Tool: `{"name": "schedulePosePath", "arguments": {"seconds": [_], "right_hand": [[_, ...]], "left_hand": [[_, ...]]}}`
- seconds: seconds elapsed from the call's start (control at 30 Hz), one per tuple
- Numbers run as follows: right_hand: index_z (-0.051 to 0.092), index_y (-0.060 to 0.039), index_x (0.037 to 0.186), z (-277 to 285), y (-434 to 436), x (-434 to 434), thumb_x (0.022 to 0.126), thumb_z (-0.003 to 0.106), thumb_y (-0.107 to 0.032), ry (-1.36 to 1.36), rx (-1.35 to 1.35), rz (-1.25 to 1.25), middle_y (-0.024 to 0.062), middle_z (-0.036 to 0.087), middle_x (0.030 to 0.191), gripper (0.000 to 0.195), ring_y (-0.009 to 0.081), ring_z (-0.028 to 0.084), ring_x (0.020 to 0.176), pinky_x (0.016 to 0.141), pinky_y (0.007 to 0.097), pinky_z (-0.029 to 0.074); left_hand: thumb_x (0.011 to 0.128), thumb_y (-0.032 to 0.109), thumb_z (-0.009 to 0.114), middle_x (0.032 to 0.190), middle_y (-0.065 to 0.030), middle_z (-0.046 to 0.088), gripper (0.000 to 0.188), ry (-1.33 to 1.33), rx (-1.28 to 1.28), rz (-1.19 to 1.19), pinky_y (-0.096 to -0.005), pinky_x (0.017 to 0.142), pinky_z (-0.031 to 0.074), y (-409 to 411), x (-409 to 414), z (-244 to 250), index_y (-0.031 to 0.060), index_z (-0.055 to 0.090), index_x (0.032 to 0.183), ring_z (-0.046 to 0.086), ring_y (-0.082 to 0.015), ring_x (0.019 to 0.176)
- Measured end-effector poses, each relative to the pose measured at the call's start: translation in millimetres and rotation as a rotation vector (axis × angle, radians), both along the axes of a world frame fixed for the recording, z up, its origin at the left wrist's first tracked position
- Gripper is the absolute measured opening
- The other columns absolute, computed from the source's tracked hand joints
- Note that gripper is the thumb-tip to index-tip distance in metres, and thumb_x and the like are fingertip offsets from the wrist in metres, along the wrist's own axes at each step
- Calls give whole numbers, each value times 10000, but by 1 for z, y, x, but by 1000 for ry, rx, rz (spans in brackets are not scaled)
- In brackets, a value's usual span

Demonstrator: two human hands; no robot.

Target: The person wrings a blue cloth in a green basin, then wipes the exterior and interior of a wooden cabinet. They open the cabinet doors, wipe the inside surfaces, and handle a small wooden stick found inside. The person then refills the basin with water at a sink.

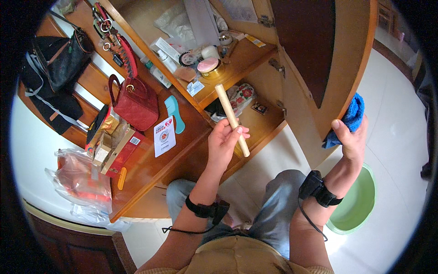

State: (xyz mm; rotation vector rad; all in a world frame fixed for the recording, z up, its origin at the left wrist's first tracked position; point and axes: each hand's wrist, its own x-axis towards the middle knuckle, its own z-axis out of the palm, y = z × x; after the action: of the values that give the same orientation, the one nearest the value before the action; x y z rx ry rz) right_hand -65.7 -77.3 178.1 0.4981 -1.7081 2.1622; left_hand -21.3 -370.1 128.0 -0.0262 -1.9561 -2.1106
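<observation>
A short, pale wooden rod [226, 101] is held between the thumb and fingers of my left hand [224, 140], tilted in front of the cabinet. My right hand [352, 140] grips a folded blue cloth [353, 111] against the edge of the wooden cabinet door [356, 65], near its lower corner. This door stands swung out on its hinges, with a dark panel set in it. Behind the rod, a cloth item with red flowers [244, 94] lies in the lower compartment. The upper shelf [239, 65] holds a round pink-lidded jar [209, 66] and a white bottle [166, 61].
A green basin [354, 202] stands on the pale floor below my right forearm. On the wooden tabletop [191, 147] at left are a red handbag [137, 102], a teal comb [175, 114], a printed card [165, 137] and boxes [119, 152]. A black bag [65, 61] hangs beyond.
</observation>
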Motion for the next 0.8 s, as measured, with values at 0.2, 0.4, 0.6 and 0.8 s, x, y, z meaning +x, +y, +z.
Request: {"name": "schedulePosePath", "arguments": {"seconds": [0.2,0.4,0.6,0.8], "right_hand": [[563,24,1163,2,-14,9,682,806,-220,-174,66,151,5,612,938,592,83,564,802,713,247,474],[530,11,1194,20,-111,7,675,827,-273,278,338,40,161,565,1083,662,291,589,1015,902,365,460],[495,4,1123,18,-213,-14,654,834,-297,305,416,-271,219,533,1096,652,411,609,945,786,456,519],[526,-23,1165,14,-246,-23,748,769,-229,308,319,-210,202,526,1122,525,409,575,964,810,432,488]], "left_hand": [[941,53,531,952,-170,662,248,53,-3,134,-349,796,534,-1,11,-13,-26,485,1172,667,-234,826],[959,102,541,965,-171,660,244,168,-15,438,-344,768,550,-26,46,-38,-39,485,1150,661,-211,813],[957,99,542,985,-172,659,248,96,-27,399,-347,775,547,-37,68,-47,-21,483,1166,656,-219,813],[946,60,549,993,-143,657,235,5,31,280,-314,761,547,-43,87,-71,-20,475,1155,641,-182,840]]}}
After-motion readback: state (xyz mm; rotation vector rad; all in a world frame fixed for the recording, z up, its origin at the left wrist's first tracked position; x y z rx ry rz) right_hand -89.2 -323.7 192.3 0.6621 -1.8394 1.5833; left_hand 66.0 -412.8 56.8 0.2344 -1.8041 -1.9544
